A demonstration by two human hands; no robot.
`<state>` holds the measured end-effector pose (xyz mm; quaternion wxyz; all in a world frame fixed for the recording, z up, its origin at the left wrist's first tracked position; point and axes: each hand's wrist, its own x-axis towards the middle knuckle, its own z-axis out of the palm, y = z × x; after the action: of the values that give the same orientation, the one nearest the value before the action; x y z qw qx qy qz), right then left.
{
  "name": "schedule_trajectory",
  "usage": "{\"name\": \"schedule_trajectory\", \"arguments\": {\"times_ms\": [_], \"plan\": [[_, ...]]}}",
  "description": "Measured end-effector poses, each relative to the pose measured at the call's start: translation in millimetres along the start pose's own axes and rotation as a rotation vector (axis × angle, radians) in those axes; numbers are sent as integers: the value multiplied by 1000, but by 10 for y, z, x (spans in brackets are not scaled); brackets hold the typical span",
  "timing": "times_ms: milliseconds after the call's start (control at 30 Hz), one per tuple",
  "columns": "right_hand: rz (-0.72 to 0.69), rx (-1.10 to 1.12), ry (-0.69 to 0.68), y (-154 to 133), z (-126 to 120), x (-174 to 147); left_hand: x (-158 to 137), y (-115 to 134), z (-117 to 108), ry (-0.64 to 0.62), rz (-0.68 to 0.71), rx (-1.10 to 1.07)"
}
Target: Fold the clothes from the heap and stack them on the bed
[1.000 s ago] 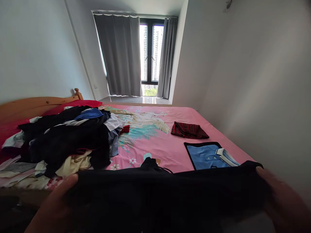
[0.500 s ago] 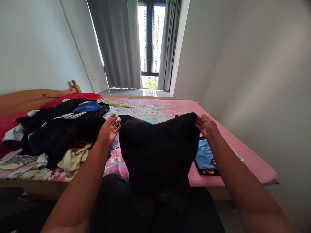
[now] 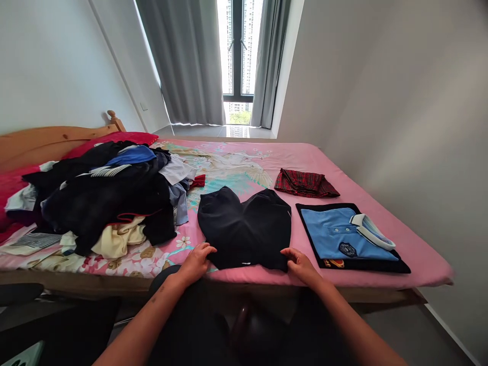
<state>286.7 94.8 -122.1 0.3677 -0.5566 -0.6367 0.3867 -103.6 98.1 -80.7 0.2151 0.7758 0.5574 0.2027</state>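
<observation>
Black garment [image 3: 244, 231] flat on bed [image 3: 421, 256] before us, twelve o'clock; our left hand [image 3: 196, 262], fingers half curled, touches its edge at eight o'clock; our right hand [image 3: 301, 265] likewise at four; we cannot tell whether either pinches cloth; from garment, clothes heap [image 3: 102, 198] at nine, folded blue polo shirt [image 3: 330, 234] at three, red plaid cloth [image 3: 305, 184] at two

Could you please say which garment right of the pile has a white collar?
The blue shirt at right, on a black layer; the red plaid garment and the black garment spread flat show no collar.
</observation>
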Motion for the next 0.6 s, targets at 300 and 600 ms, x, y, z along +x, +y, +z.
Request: {"name": "schedule_trajectory", "arguments": {"times_ms": [300, 600], "plan": [[-162, -338, 15, -71, 73, -196, 130, 1, -38, 44, -107, 178], [-26, -144, 653, -642, 49, -422, -304, 359, -213, 599, -445, -30]]}}
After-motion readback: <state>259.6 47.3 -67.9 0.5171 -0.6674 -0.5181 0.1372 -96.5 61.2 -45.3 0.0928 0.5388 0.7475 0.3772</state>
